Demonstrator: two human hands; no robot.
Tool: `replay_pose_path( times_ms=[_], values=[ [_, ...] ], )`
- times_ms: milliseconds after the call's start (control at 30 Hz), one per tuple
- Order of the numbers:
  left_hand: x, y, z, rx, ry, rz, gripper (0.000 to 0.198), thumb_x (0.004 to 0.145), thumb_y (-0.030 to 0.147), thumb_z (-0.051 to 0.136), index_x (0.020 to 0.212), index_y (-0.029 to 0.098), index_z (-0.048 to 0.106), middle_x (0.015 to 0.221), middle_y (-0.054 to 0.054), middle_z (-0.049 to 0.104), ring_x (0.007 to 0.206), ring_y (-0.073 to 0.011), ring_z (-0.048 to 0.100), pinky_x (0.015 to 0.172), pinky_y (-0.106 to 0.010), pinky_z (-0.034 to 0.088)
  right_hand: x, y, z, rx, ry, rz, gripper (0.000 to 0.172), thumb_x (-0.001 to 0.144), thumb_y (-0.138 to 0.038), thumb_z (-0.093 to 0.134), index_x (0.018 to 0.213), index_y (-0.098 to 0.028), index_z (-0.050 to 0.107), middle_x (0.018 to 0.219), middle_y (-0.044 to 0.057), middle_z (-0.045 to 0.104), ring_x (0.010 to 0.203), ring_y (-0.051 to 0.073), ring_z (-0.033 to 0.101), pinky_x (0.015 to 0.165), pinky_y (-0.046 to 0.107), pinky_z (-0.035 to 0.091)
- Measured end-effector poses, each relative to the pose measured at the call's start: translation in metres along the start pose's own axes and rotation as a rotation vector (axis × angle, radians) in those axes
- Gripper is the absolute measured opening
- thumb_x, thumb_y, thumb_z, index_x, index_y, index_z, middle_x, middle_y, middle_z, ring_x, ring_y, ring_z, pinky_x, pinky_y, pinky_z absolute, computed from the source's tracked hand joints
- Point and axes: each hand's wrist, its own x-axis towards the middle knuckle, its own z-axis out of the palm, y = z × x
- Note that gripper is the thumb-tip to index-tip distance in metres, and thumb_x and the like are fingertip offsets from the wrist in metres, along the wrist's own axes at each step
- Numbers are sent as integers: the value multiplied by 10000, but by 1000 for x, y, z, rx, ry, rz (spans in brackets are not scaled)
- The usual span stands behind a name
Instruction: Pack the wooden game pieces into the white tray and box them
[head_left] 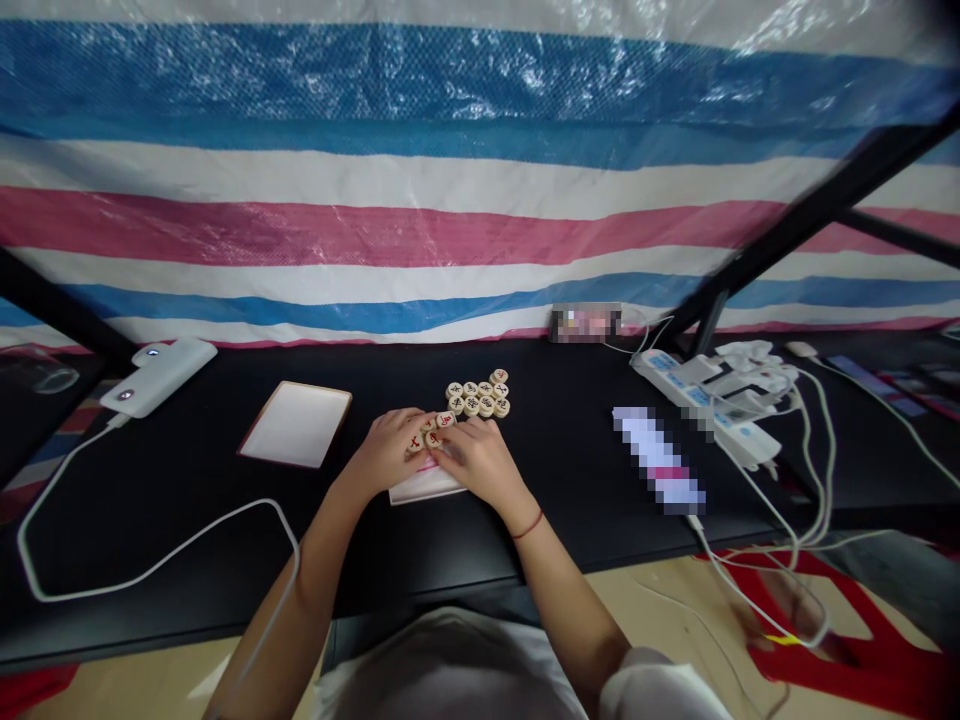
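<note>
My left hand [390,448] and my right hand [480,458] meet at the middle of the black table [187,520], fingers curled round a few round wooden chess discs [429,432] with red characters. Both hands rest on a small white box half [420,485] with a pink edge. Just beyond the fingers lies a cluster of several more discs [478,396], some with black characters. A red string circles my right wrist.
A shallow white box lid [296,423] lies to the left. A white power bank [159,375] with a looping cable sits at the far left. A power strip [712,400] with plugs and cables is on the right. A striped tarp hangs behind.
</note>
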Motion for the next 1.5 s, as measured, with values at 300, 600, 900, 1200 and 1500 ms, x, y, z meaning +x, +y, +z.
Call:
replay_pose_path(
  times_ms=[300,600,900,1200,1500],
  values=[
    [5,18,0,86,-5,-138,648,764,429,688,1360,273,485,1331,-83,536,1238,-288,473,1013,-464,362,26,57,-30,-49,279,449,249,901,-316,484,1032,-181,647,999,100,658,838,212,634,757,308,466],
    [5,24,-3,140,-52,-132,419,818,315,633,1233,346,589,1228,-26,586,1162,-242,511,996,-441,328,92,95,-36,-234,-349,879,408,834,-449,558,1115,-157,610,1113,184,660,1059,332,630,812,378,477],
    [5,22,-6,139,-94,-119,282,852,310,601,1129,332,652,1266,-33,565,1182,-254,496,1012,-461,340,87,92,-40,-238,-151,833,246,843,-357,547,970,-178,657,994,138,698,960,272,660,772,312,459],
    [8,24,-4,71,253,-30,520,838,423,634,1301,221,508,1317,-121,550,1292,-300,424,1073,-479,327,23,31,-11,612,146,332,298,840,-494,576,879,-200,607,658,-16,588,541,117,493,543,232,392],
    [10,22,4,-64,232,50,291,946,346,480,1188,227,591,1152,-70,661,1074,-200,613,958,-358,472,19,25,2,764,37,263,303,812,-495,642,917,-218,580,649,-34,555,558,118,492,541,236,401]
  ],
)
